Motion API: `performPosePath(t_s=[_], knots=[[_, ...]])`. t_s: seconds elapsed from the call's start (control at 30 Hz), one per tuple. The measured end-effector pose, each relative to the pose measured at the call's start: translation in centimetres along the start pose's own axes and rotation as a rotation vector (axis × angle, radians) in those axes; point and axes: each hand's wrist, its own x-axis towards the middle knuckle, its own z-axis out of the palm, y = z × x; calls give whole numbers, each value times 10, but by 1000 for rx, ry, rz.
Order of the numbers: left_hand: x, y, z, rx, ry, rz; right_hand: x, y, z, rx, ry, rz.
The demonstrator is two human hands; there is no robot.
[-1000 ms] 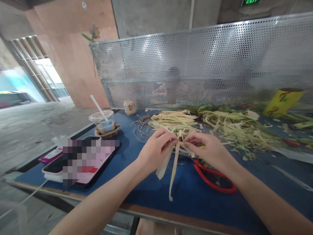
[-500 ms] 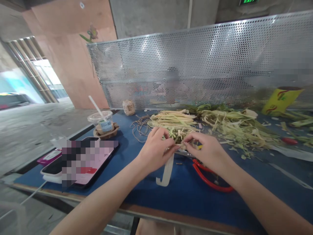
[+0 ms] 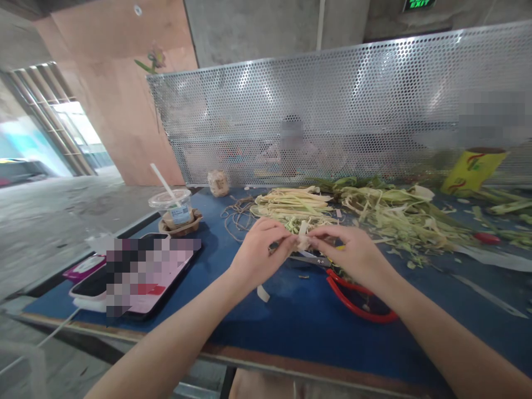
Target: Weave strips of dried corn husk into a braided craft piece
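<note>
My left hand (image 3: 262, 249) and my right hand (image 3: 356, 252) meet over the blue table, each with thumb and forefinger pinched on a pale strip (image 3: 303, 241). One short end of it stands up between the fingertips. Another pale strip end (image 3: 263, 293) shows below my left hand; whether it joins the held piece is hidden. Scissors (image 3: 347, 305) with red handles lie under my right hand, partly covered, blades pointing left. Just beyond my fingers is a neat row of pale, dried corn husk-like strips (image 3: 295, 200), with green trimmings in front of it.
A loose heap of husks and leaves (image 3: 399, 213) spreads to the right, near a yellow tube (image 3: 474, 170). Thin twine (image 3: 238, 216) lies left of the row. A lidded cup (image 3: 177, 210), phone (image 3: 100, 277) and tablet (image 3: 174, 277) occupy the left side. A perforated metal screen (image 3: 266, 122) stands behind.
The strip end that hung below my left hand has shifted left and shows less. A short end now stands up between my fingertips. My hands stay close together.
</note>
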Motion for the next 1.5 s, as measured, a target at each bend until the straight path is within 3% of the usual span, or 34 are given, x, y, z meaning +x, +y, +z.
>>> performPosePath(t_s=[0.13,0.23,0.3,0.37,0.53,0.7,0.83,0.93,1.03,1.17,1.27,1.4,1.5], knots=[[3,-1,-4,-337,58,-347,3,5,-1,46,15,66],[6,-4,-5,-781,113,-609,5,10,-2,94,56,96],[9,-4,-5,-1068,129,-696,6,12,-2,117,71,104],[10,-3,-6,-1222,103,-690,7,14,-3,146,79,138],[10,-3,-14,-1192,-13,-518,9,16,-3,249,88,253],[7,-7,-27,-1374,-96,-471,7,12,0,703,-24,331],[7,-9,-26,-1323,-185,-340,4,8,1,845,-140,330],[8,-11,-15,-1133,-204,-389,2,8,4,765,-247,402],[11,-16,-6,-1030,-101,-502,0,7,6,703,-345,412],[14,-22,-7,-977,130,-631,-3,5,-2,692,-473,421],[15,-25,-9,-973,182,-656,-5,10,-14,458,-569,418],[15,-26,-10,-980,130,-677,-2,19,-23,125,-428,398],[14,-25,-18,-1152,126,-647,4,22,-24,51,-369,358]])
